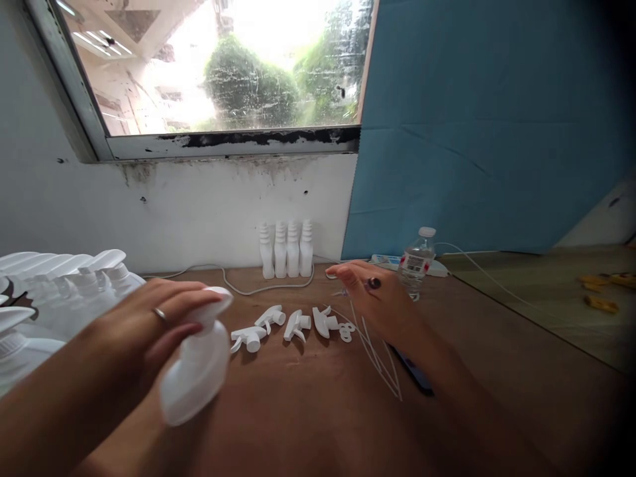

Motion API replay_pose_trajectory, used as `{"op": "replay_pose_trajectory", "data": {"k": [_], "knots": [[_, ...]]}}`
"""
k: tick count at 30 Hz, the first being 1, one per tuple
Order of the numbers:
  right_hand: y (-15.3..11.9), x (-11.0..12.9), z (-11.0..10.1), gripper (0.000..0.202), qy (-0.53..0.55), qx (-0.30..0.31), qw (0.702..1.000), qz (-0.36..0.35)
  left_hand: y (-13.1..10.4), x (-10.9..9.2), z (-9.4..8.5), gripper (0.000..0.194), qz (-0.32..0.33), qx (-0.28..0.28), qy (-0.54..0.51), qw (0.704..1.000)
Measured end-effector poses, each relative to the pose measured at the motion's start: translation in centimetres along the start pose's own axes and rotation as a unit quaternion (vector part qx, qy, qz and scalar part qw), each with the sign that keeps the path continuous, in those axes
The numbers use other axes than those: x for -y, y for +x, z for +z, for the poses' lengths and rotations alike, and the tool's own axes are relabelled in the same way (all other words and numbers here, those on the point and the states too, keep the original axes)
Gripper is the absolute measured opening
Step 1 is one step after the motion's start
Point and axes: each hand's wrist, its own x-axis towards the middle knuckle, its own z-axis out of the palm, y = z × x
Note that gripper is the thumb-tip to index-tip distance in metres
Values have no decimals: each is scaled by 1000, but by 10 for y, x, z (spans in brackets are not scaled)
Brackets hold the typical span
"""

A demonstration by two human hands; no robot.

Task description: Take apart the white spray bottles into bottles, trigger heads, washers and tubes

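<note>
My left hand (173, 315) is closed around the head of a white spray bottle (196, 384), which hangs tilted over the brown table at the left. A ring shows on one finger. My right hand (370, 291) is above the table at centre right, fingers stretched out to the left, with nothing visible in them. Below it lie several thin white dip tubes (380, 364), partly hidden by the hand. Between my hands are several loose white trigger sprayer heads (298, 324) and a few small white rings (346, 331).
Assembled white spray bottles (74, 285) stand in a row at the left. Several slim white bottles (287, 250) are against the wall. A water bottle (416, 262) is behind my right hand, and a dark phone-like object (415, 374) lies beneath that forearm. A cable (248, 291) crosses the back.
</note>
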Motion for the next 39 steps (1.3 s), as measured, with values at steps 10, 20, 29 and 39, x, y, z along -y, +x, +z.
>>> {"op": "replay_pose_trajectory", "data": {"k": [10,20,29,39], "knots": [[-11,31,-14,14,299,227,923,-86,42,-58,27,43,207,4,-144,968],[-10,38,-5,29,327,105,936,80,50,-72,49,45,89,-81,-153,981],[-8,20,7,35,361,-163,897,198,65,-72,84,67,4,49,-122,991],[-7,17,7,39,368,-170,894,191,68,-86,107,42,7,16,-63,998]]}}
